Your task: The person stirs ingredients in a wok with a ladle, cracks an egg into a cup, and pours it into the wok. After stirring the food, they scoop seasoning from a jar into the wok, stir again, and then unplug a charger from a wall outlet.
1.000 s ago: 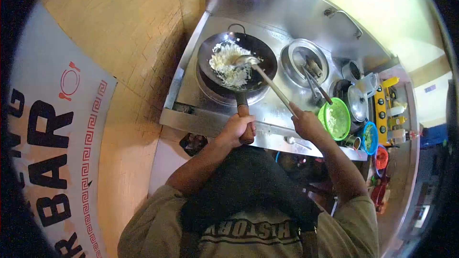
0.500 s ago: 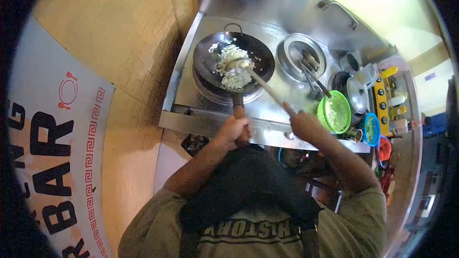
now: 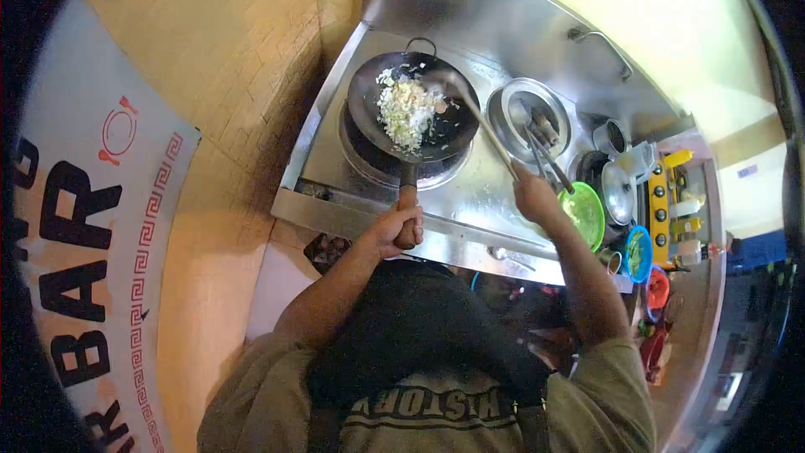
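My left hand [image 3: 394, 231] is wrapped round the wooden handle of a dark wok [image 3: 362, 106], which sits tilted over the burner ring [image 3: 446, 174]. Pale chopped food [image 3: 402, 111], white and light green with a few browner bits, is heaped in the wok's middle. In my right hand [image 3: 535, 195] is the long shaft of a ladle [image 3: 495, 136]. Its head is smeared by motion at the right side of the wok, beside the food.
Right of the wok stands a round metal pot [image 3: 496, 122] with utensils resting in it. Farther right are a green basket [image 3: 597, 216], a lidded pan [image 3: 619, 193], a blue basket [image 3: 639, 253] and yellow-capped bottles [image 3: 677, 157]. A steel splashback [image 3: 495, 13] rises behind.
The ladle has moved from the middle of the food to the wok's right side. The food has gathered into a heap, and the wok tilts more toward me. The view has shifted slightly.
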### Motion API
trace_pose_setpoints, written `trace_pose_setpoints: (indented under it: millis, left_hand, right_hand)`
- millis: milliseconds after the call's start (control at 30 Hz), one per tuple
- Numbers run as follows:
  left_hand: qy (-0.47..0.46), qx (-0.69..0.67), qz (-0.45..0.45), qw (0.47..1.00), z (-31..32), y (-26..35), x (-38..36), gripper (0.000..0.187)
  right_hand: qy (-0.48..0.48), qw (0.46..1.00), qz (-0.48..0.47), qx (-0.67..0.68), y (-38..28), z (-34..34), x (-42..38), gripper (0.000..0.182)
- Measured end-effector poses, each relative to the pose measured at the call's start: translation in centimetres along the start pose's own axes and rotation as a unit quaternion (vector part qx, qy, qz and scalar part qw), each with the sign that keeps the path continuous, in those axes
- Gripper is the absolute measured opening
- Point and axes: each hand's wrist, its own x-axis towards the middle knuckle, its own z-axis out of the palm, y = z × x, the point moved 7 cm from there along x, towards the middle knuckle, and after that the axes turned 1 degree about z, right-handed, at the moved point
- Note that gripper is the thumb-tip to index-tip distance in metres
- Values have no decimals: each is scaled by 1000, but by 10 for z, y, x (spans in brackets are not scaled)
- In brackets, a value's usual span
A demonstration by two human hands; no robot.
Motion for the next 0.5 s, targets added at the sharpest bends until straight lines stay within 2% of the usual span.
trace_pose_setpoints:
  millis: [33,100,167,200,300,333,367,400,433,467,500]
  left_hand:
    - [0,-25,-9,1000,-1,-3,-3,11]
    - [11,20,-7,1000,-8,-6,0,12]
    - [18,32,1,999,-13,-2,3,13]
    - [28,45,-4,999,-16,0,2,13]
    - [47,42,-14,998,-29,-7,3,14]
    - [49,26,-27,998,-34,-15,5,15]
    - [47,13,-23,999,-36,-9,12,16]
    - [52,22,-15,998,-36,-5,13,16]
    - [60,32,-11,998,-36,-4,9,16]
    - [67,43,-8,997,-38,-2,6,17]
    - [62,48,2,997,-41,3,10,17]
  right_hand:
    - [12,1000,8,21,4,21,18,41]
    - [37,997,28,63,3,53,57,38]
    - [-108,971,78,197,-31,46,54,35]
    - [-89,974,7,207,-36,41,43,35]
    - [75,984,-131,100,-41,62,31,35]
    - [82,981,-122,129,-45,67,40,38]
    - [-12,973,-34,230,-32,74,43,40]
    - [-108,939,52,324,-49,41,30,41]
    - [-203,878,140,411,-63,25,11,42]
    - [-232,879,154,386,-52,15,0,43]
    - [-198,918,110,326,-45,20,7,42]
